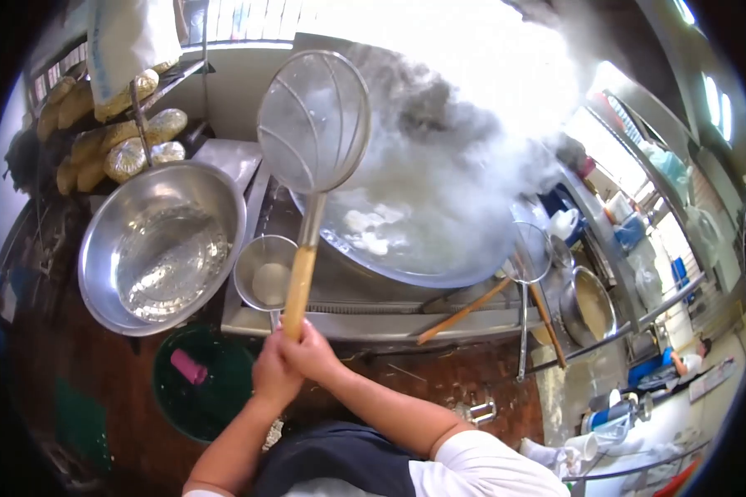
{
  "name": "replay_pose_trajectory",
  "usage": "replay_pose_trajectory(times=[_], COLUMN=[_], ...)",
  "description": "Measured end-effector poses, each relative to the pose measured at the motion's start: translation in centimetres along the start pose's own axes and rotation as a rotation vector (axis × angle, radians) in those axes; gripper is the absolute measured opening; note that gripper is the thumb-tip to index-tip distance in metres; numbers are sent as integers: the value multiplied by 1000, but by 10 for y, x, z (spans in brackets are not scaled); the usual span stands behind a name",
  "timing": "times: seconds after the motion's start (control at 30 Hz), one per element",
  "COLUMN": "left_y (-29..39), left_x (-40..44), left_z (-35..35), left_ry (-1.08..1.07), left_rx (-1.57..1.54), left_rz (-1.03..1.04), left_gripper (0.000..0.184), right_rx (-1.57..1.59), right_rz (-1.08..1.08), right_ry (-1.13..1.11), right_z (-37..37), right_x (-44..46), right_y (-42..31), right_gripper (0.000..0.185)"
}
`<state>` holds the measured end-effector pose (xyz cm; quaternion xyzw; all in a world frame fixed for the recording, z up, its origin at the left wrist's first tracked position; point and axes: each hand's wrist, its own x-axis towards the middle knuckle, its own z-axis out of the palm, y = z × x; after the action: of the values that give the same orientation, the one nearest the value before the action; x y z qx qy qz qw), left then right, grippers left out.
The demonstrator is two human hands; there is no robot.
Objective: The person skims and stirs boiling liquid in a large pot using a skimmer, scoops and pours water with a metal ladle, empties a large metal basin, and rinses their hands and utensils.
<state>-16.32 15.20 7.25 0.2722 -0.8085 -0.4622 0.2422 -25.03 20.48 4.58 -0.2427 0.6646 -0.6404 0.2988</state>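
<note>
Both my hands grip the wooden handle of a large wire-mesh skimmer (313, 124), held up with its round mesh head away from me. My left hand (273, 374) closes around the handle's lower end. Against it, my right hand (311, 352) is also closed on the handle. Behind the skimmer a very large wok (406, 277) steams heavily, with white lumps (371, 229) in its liquid near the left side. Steam hides much of the wok's far part. Close to the handle, a saucepan-like ladle (267, 277) rests on the metal stove edge.
At left stands a wide metal basin (99, 311) with some clear liquid. Below it is a green tub (170, 402) holding a pink cup (188, 366). A second strainer (523, 302), wooden sticks (464, 311) and a metal pot (568, 306) stand right. Another person (667, 369) is far right.
</note>
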Motion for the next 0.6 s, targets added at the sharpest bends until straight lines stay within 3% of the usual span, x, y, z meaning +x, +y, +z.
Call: replay_pose_trajectory(times=[0.03, 0.07, 0.1, 0.13, 0.17, 0.27, 0.33, 0.4, 0.5, 0.6], left_y=[1, -1, 10, 22, 27, 25, -12, -53, -164, -167], left_x=[2, 4, 8, 11, 19, 37, 33, 25, -40, -90], left_z=[18, 29, 32, 32, 30, 9, -3, -19, -38, -57], left_ry=[-3, -159, -214, -269, -476, -938, -1000, -998, -926, -981], left_rx=[-74, -44, -83, -121, -219, -133, -344, -323, 116, 715], left_rz=[114, 127, 268, 403, 411, 257, -141, -382, -627, -628], left_gripper=[56, 76, 77, 78, 77, 67, 60, 55, 54, 41], right_rx=[181, 361, 403, 528, 454, 73, -105, -308, -576, -1128], right_rz=[58, 117, 75, 196, 263, 242, 137, 131, 165, 181], right_ry=[47, 91, 110, 202, 184, 407, 511, 632, 780, 842], right_z=[-10, -27, -47, -67, -103, -206, -287, -374, -485, -633], right_x=[4, 7, 3, 1, 3, 13, 35, 68, 117, 180], right_y=[-7, -18, -38, -50, -56, -89, -91, -94, -90, -18], right_gripper=[30, 24, 20, 22, 26, 29, 20, 17, 17, 18])
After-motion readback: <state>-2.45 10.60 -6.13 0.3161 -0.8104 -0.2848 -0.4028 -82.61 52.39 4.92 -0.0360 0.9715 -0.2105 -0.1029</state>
